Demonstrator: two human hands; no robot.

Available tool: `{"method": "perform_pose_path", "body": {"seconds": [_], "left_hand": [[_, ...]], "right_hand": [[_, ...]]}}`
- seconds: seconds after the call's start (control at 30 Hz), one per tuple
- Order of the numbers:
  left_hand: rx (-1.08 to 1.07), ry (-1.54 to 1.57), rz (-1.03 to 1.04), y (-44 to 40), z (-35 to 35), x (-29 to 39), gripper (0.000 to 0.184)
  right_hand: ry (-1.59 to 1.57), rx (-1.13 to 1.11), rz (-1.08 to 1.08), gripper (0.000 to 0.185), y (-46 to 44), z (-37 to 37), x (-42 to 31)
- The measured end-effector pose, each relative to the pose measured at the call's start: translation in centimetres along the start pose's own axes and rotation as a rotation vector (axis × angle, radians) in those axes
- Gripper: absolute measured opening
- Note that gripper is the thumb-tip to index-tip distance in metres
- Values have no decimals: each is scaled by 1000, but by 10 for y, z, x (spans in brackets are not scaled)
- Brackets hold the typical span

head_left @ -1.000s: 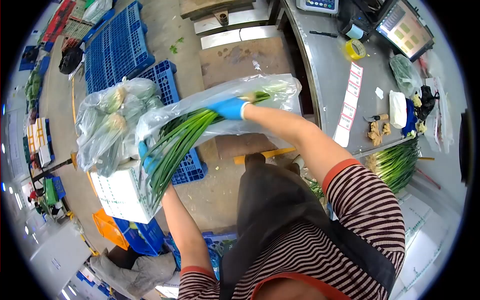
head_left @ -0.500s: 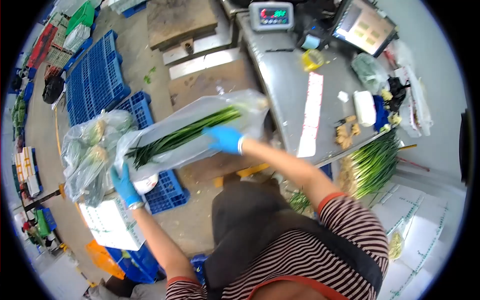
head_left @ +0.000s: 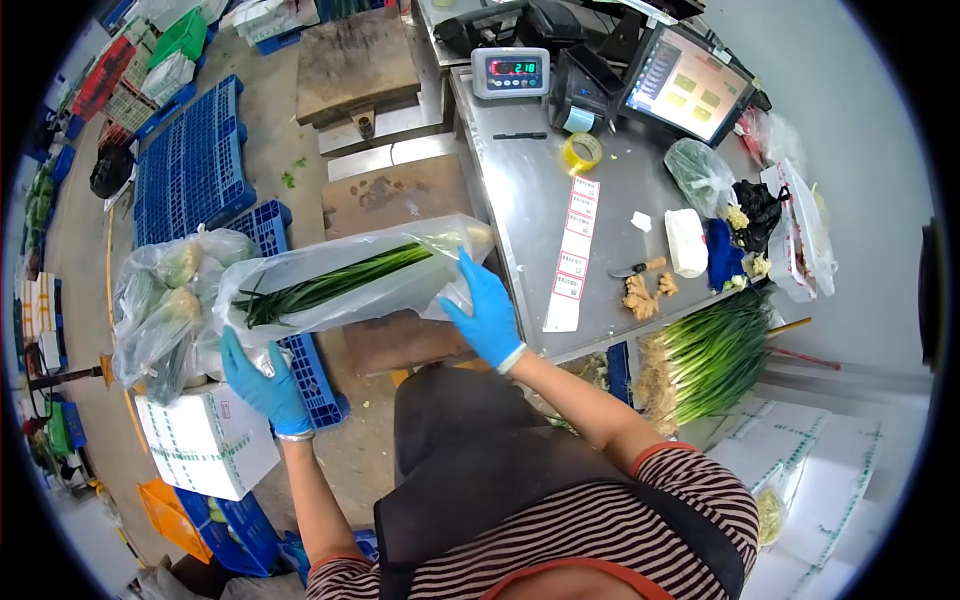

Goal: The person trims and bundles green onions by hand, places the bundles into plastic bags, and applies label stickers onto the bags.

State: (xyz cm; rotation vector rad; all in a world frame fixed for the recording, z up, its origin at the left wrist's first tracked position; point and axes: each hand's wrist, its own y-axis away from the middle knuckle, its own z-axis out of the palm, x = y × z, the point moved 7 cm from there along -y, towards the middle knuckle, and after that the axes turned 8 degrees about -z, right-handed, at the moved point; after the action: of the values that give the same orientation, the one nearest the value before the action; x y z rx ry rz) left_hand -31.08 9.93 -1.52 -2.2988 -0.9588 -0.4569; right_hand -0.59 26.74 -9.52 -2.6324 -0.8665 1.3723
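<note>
A long clear plastic bag [head_left: 345,305] of green leafy stalks, which look like scallions [head_left: 350,283], lies slanted across the brown platform [head_left: 400,190]. Its pale end points toward the metal table. My right hand [head_left: 487,315], in a blue glove, is at the bag's right end, fingers and thumb spread against the plastic. At the lower left edge of the bag is my left hand [head_left: 265,390], also gloved in blue, with its fingers stretched out. Whether either palm bears on the bag is hard to see. A scale display [head_left: 511,72] shows green digits.
Other filled plastic bags [head_left: 170,300] sit left, above a white box [head_left: 208,440]. On the metal table [head_left: 520,210] are a label strip [head_left: 572,255], yellow tape [head_left: 581,153], ginger [head_left: 642,297], a knife [head_left: 638,267] and a monitor [head_left: 690,85]. Scallion bundles [head_left: 715,355] stand right.
My right hand has moved from over the middle of the stalks to the bag's right end. My left hand stays near the left edge. The whole view has shifted slightly.
</note>
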Motion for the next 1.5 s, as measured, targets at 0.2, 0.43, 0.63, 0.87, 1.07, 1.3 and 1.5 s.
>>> {"method": "perform_pose_path", "body": {"seconds": [0.2, 0.43, 0.63, 0.87, 1.07, 1.3, 1.5], "left_hand": [[-1, -241, 156, -57, 33, 24, 80], [-170, -704, -296, -113, 52, -237, 71], [-626, 259, -518, -53, 70, -237, 37], [-901, 1104, -278, -83, -13, -2, 34], [-980, 1075, -154, -9, 68, 28, 63], [-568, 867, -70, 65, 151, 23, 71], [-934, 1268, -143, 76, 184, 25, 63]], "right_hand": [[433, -19, -90, 102, -65, 75, -20], [566, -55, 527, 63, -33, 11, 173], [-685, -41, 722, 23, 2, 7, 59], [-1024, -452, 247, 47, -53, 11, -166], [-1087, -628, 453, 50, -31, 78, -91], [-1209, -482, 597, 36, -6, 147, -41], [235, -554, -167, 30, -68, 104, -82]]}}
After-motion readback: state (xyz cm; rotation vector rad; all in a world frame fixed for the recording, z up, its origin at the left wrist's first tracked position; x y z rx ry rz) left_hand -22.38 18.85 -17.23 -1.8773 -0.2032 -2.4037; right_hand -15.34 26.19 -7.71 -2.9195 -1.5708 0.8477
